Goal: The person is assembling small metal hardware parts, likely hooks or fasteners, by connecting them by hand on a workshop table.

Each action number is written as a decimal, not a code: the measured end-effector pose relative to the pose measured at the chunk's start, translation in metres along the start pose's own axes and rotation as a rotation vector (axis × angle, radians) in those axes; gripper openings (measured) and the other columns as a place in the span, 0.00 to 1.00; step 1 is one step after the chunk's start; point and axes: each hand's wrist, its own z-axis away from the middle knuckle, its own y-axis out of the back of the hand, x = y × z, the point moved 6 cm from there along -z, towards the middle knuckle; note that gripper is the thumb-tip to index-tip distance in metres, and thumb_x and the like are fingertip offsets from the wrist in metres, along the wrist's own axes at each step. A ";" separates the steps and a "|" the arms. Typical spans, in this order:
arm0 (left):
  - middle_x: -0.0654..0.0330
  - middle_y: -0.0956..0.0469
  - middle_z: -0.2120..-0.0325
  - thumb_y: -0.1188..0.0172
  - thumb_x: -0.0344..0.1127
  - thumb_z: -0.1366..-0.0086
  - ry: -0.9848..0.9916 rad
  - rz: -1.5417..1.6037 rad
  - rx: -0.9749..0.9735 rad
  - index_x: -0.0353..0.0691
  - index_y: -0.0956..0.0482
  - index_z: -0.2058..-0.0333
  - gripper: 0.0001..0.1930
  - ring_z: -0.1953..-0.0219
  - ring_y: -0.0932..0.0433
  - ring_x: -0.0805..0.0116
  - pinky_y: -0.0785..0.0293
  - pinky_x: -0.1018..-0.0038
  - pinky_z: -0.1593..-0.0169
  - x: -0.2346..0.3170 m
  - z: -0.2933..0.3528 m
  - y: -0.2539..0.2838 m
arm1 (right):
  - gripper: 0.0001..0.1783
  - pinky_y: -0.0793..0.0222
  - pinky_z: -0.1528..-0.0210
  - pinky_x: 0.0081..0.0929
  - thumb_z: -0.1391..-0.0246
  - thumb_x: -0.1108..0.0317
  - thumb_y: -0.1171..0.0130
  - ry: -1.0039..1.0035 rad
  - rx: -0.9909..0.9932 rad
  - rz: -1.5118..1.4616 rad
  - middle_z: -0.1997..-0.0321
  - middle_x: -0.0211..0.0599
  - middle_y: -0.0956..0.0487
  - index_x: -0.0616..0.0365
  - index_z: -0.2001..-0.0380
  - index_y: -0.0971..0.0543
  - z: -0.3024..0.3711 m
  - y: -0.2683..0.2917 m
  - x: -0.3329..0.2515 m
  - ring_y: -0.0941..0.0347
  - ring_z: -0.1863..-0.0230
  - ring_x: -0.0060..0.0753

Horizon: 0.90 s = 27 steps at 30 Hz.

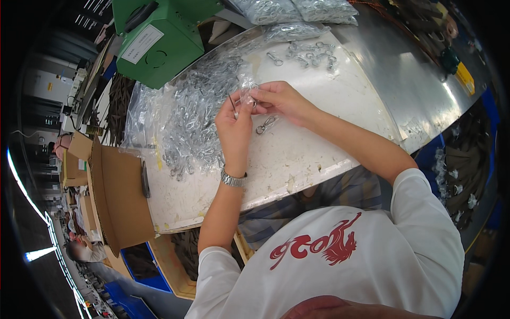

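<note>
Both my hands meet over the white worktop, fingers closed around a small metal hook with a ring. My left hand, with a metal-band watch on its wrist, pinches from the near left. A thin dark rod sticks up by its fingers; whether it is gripped is unclear. Fingers of my right hand pinch the metal piece from the right. Just below them a loose snap hook lies on the worktop. A heap of shiny snap hooks on clear plastic spreads to the left.
A green machine stands at the far left of the worktop. Filled clear bags lie at the back, near scattered hooks. A cardboard box adjoins the left edge. Metal sheeting covers the right side.
</note>
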 end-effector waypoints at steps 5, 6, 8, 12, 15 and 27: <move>0.65 0.18 0.73 0.39 0.30 0.26 0.219 0.004 -0.244 0.34 0.18 0.47 0.12 0.84 0.41 0.89 0.49 0.86 0.81 0.001 -0.012 0.023 | 0.15 0.24 0.68 0.22 0.26 0.62 0.45 0.139 0.105 0.294 0.68 0.36 0.15 0.63 0.63 0.19 0.008 -0.010 -0.026 0.25 0.78 0.20; 0.65 0.18 0.73 0.39 0.30 0.26 0.218 0.005 -0.243 0.34 0.18 0.47 0.12 0.84 0.41 0.89 0.49 0.86 0.81 0.004 -0.014 0.026 | 0.15 0.24 0.68 0.22 0.26 0.62 0.45 0.139 0.104 0.296 0.68 0.36 0.15 0.63 0.63 0.19 0.010 -0.010 -0.028 0.25 0.78 0.20; 0.68 0.20 0.74 0.38 0.31 0.27 0.195 0.046 -0.205 0.35 0.17 0.49 0.11 0.83 0.42 0.89 0.51 0.86 0.81 0.007 -0.018 0.031 | 0.15 0.29 0.75 0.22 0.27 0.62 0.45 0.104 -0.012 0.479 0.69 0.36 0.15 0.63 0.64 0.18 0.012 -0.015 -0.028 0.28 0.80 0.18; 0.70 0.22 0.76 0.36 0.32 0.28 0.165 0.048 -0.259 0.36 0.16 0.52 0.10 0.83 0.41 0.89 0.51 0.86 0.80 0.001 -0.016 0.029 | 0.14 0.33 0.75 0.20 0.27 0.61 0.45 0.097 -0.097 0.784 0.67 0.34 0.15 0.62 0.60 0.19 0.021 -0.034 -0.032 0.31 0.81 0.15; 0.70 0.22 0.76 0.34 0.33 0.29 0.133 -0.020 -0.200 0.36 0.16 0.55 0.08 0.82 0.40 0.89 0.51 0.85 0.80 0.003 -0.015 0.031 | 0.14 0.34 0.76 0.19 0.27 0.61 0.43 0.026 -0.125 0.824 0.67 0.33 0.16 0.62 0.60 0.19 0.017 -0.027 -0.029 0.33 0.80 0.14; 0.69 0.22 0.75 0.35 0.33 0.28 0.150 -0.095 -0.256 0.37 0.16 0.52 0.09 0.81 0.36 0.87 0.47 0.86 0.79 -0.002 -0.021 0.036 | 0.17 0.45 0.75 0.12 0.29 0.55 0.39 -0.294 -0.176 0.116 0.70 0.20 0.24 0.60 0.56 0.18 0.007 -0.001 -0.001 0.40 0.77 0.09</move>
